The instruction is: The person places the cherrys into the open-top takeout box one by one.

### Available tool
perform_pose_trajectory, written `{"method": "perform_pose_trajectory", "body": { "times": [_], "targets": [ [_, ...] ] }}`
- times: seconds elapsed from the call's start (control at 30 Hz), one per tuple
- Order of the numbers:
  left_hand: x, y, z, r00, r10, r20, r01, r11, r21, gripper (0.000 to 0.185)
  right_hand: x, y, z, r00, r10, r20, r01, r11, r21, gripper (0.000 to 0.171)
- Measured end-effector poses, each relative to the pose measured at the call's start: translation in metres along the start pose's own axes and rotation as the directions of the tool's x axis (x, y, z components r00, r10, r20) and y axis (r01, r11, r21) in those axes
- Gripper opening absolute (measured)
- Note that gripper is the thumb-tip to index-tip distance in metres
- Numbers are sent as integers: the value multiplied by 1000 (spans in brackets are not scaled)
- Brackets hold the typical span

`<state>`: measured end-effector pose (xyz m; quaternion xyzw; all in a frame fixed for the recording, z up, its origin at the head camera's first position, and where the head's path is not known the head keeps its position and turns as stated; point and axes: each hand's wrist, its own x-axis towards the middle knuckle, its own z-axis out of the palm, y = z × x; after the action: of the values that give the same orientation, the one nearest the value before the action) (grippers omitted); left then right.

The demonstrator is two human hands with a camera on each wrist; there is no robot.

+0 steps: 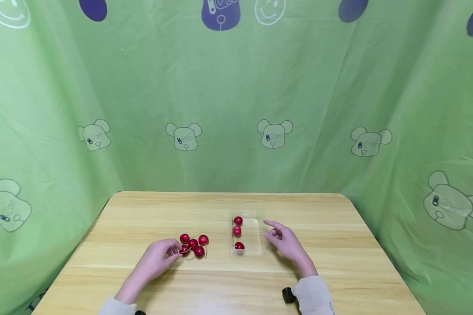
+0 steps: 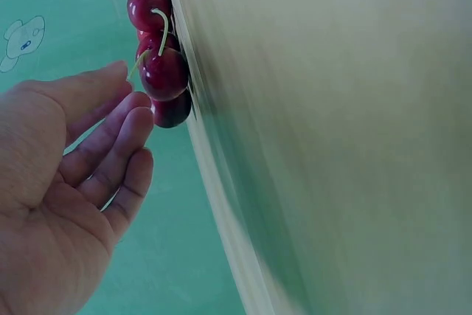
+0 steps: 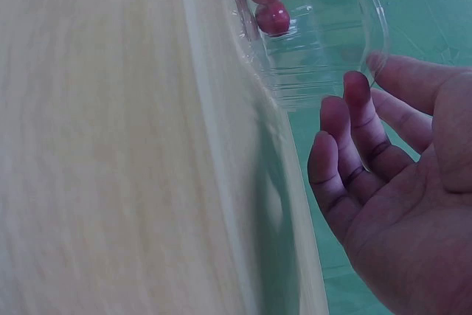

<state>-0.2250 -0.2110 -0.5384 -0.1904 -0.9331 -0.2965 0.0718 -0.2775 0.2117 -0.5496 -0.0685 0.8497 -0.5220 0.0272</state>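
Several red cherries [image 1: 192, 243] with thin stems lie in a cluster on the wooden table, left of a clear plastic box. My left hand [image 1: 157, 259] reaches in from their left side. In the left wrist view its thumb and fingertips [image 2: 140, 105] come right up to the stem of the nearest cherry [image 2: 164, 75], the fingers loosely bent. Three cherries [image 1: 237, 230] sit along the left side inside the clear box [image 1: 256, 251]. My right hand [image 1: 287, 243] is at the box's right side, index finger extended at its rim and other fingers relaxed, gripping nothing.
The light wooden table [image 1: 331, 232] has green patterned curtains [image 1: 224, 92] behind it and on both sides. A small black device [image 1: 288, 295] shows at the right sleeve.
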Motion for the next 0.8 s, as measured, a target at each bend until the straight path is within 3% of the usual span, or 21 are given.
{"method": "perform_pose_trajectory", "body": {
  "times": [0.8],
  "targets": [
    [6, 1, 7, 999, 39, -17, -37, 997, 67, 18, -1, -1, -1, 1000, 11, 2, -11, 1000, 12, 50]
  ]
}}
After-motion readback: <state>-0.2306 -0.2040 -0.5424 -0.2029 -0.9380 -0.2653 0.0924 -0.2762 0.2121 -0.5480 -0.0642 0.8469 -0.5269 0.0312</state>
